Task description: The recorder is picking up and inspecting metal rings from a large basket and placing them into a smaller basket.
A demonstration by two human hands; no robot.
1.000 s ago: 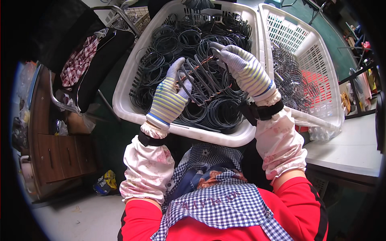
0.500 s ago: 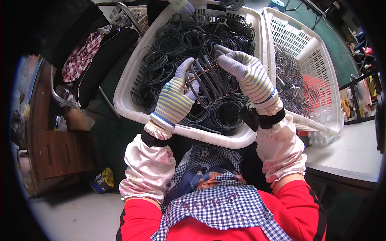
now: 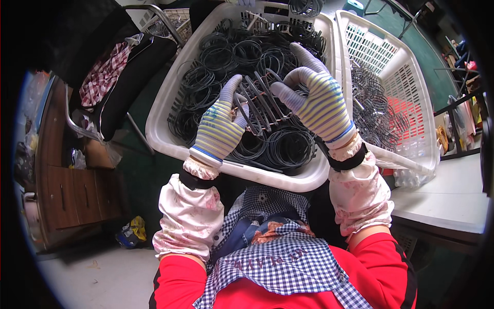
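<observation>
Over the basket, a springy coil of dark grey wire rings [image 3: 256,103] with thin copper-coloured strands across it hangs between my gloved hands. My left hand [image 3: 218,126] pinches its left end, the thumb up along the outer ring and the fingers curled under. At the other end, my right hand [image 3: 319,103] is bent with thumb and a finger against the rings; another finger points up and away. The right fingertips partly cover that end. Below lie many similar wire coils [image 3: 218,55], heaped in the white plastic basket [image 3: 170,147].
A second white basket [image 3: 417,92] with wire coils stands at the right, beside a white tabletop [image 3: 447,201]. On the left are a black chair [image 3: 139,67] with a checked cloth and a brown drawer cabinet [image 3: 77,195]. Another person's gloved hand [image 3: 243,2] shows at the top edge.
My right hand has shifted its grip, raising one finger away from the coil. The coil has turned slightly and moved a little lower. The other person's hand has drawn back toward the top edge.
</observation>
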